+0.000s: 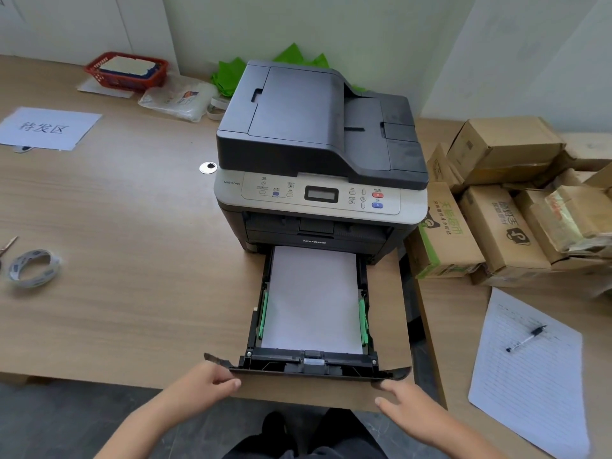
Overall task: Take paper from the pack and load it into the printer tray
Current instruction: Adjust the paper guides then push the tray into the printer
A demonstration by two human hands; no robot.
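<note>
Both hands sit at the bottom of the frame: left hand (212, 380) pinching the tray (308, 364) front, right hand (402, 400) loosely open beside it. Paper (313, 299) lies between the guides; push evenly, straight toward the printer (318, 144).

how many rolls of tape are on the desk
2. One large roll of tape lies at the desk's left edge; a smaller roll sits behind the printer's left rear corner, beside a plastic bag. Others may be hidden.
</note>
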